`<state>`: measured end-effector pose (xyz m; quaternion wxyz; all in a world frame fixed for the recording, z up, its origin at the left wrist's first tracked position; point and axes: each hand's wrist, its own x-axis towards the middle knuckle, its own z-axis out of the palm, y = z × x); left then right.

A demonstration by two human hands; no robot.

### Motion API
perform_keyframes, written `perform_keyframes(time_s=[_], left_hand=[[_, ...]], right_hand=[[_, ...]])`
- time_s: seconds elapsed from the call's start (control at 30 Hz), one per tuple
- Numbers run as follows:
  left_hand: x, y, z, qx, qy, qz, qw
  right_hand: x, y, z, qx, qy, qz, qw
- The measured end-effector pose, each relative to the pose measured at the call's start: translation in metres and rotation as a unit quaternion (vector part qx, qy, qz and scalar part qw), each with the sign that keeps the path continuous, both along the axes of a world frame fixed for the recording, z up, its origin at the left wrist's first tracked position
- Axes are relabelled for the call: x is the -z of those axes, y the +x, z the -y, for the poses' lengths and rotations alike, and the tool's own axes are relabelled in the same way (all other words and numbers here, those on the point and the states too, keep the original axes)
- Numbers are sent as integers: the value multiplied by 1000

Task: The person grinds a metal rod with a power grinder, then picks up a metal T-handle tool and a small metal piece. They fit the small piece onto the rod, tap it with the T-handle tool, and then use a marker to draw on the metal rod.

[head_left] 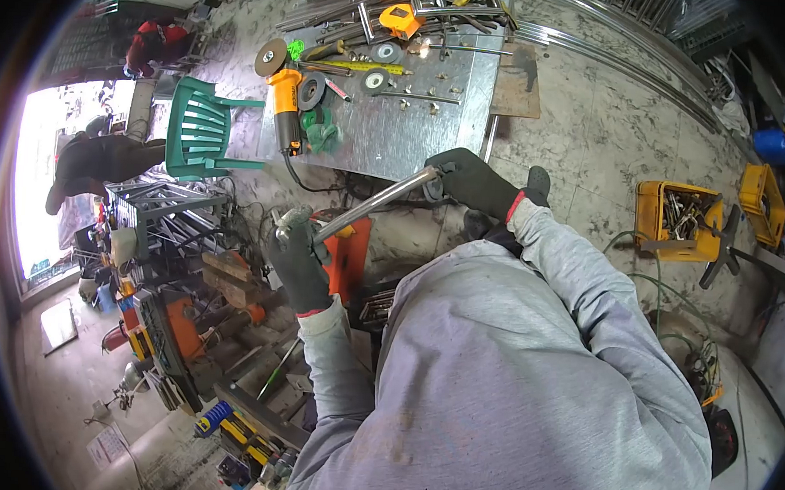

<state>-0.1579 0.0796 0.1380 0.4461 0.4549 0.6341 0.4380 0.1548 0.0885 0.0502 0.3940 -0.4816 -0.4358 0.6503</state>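
A shiny metal tube [377, 204] slants between my two gloved hands in front of my body. My right hand [477, 184], in a dark glove with a red cuff edge, is closed round the tube's upper end at the front edge of the metal table. Lower and to the left, my left hand [298, 262] grips the other end. A small silvery metal piece [293, 219] shows at the top of that hand's fingers. Just beyond the tube, on the table [375, 151], lie a yellow angle grinder [285, 102] and a green cloth [321, 131].
Grinding discs [375, 81], a yellow tape measure [401, 20] and metal tubes cover the table's far part. A green chair [201, 128] stands at its left. Yellow crates [675, 215] sit on the right floor. Another person [104, 161] is at the left, by a bright doorway.
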Motion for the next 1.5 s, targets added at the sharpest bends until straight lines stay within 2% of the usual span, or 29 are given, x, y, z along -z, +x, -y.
perform_keyframes(time_s=[0.07, 0.13, 0.2, 0.27, 0.4, 0.57, 0.7, 0.73, 0.8, 0.87, 0.9, 0.97, 1.0, 1.07, 1.17, 1.2, 1.23, 1.27, 1.37, 1.5], left_hand=[[7, 1, -1, -37, 4, -8, 999], [28, -15, 0, -38, 16, -42, 998], [28, -14, -1, -40, 29, -76, 996], [27, -9, 2, -85, 6, 30, 996], [26, -5, 2, -114, -27, 19, 993], [38, -12, 0, -134, -36, 12, 990], [66, -23, 3, -99, 4, -15, 995], [76, -26, 1, -77, 41, -59, 994], [68, -16, -1, -53, 76, -102, 991], [52, -7, 2, -86, -29, 57, 994], [62, -14, 2, -86, -30, 57, 994], [80, -26, 0, -34, 32, -29, 998], [83, -23, 0, -35, 31, -28, 999], [88, -15, 3, 18, 195, -222, 955], [111, -24, 2, 46, 211, -289, 933], [99, -15, 1, 47, 210, -286, 933], [84, -7, 5, -35, 91, -118, 988], [72, 2, 5, -115, -35, 57, 991], [63, 10, 4, -113, 2, 51, 992], [61, 2, 2, -95, -4, 75, 993]], right_hand=[[14, -4, -1, 28, 63, 25, 997], [25, -5, -4, 12, 44, 2, 999], [19, -6, -5, -5, 26, -21, 999], [12, -6, -3, 5, 5, -6, 1000], [39, -15, -4, 38, 23, -12, 999], [40, -13, -9, -17, 29, 1, 999], [54, -16, -9, 2, 8, -19, 1000], [49, -15, -7, 19, -20, -29, 999], [48, -16, -4, 38, -50, -37, 997], [54, -22, -4, 75, 10, -83, 994], [59, -20, -7, 75, 9, -83, 994], [61, -13, -16, -47, -13, -100, 994], [59, -13, -15, -48, -14, -100, 994], [50, -11, -12, -21, -46, -99, 994], [44, -7, -14, -21, -85, -109, 990], [50, -7, -14, -19, -86, -107, 990], [57, -9, -14, -26, -62, -117, 991], [57, -9, -15, -34, -38, -127, 991], [48, -10, -9, 9, -79, -96, 992], [28, -4, -9, 9, -71, -73, 995]])
